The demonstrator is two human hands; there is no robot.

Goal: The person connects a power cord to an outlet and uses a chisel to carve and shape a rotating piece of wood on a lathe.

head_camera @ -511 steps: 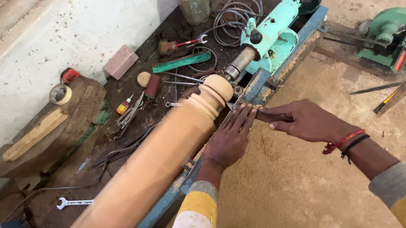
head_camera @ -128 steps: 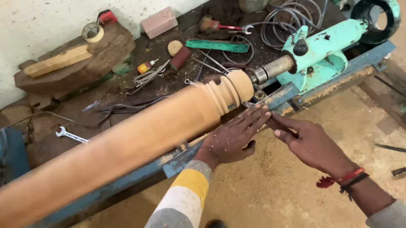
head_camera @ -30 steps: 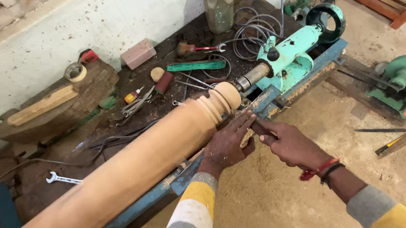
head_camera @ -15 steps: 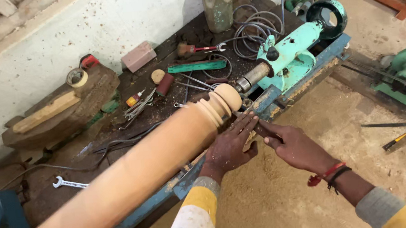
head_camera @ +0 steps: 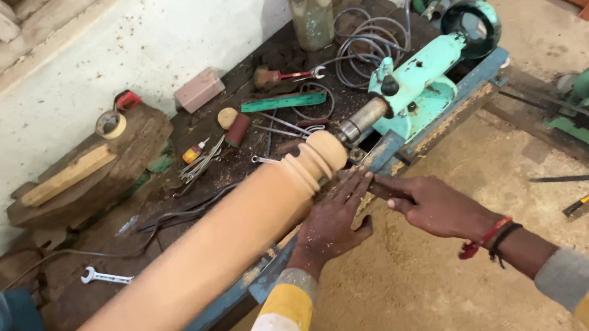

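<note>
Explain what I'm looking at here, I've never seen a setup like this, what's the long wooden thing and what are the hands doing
This is a view from a camera worn on the person's head, looking down. The long wooden post is mounted on a lathe, a machine for shaping wood. The left hand lies flat by the post's ringed end; the right hand grips a thin dark tool whose tip is hidden. Behind, a dusty bench holds a spanner, coiled wire, a tape roll and small tools. Sawdust covers the floor.

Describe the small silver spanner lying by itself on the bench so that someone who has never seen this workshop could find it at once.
Follow the long pale wooden column on the lathe toward its near-left end. Just behind it, on the dark workbench, lies the silver spanner. It lies alone, bright against dark wood, far from the cluttered tools near the turquoise tailstock.
</note>
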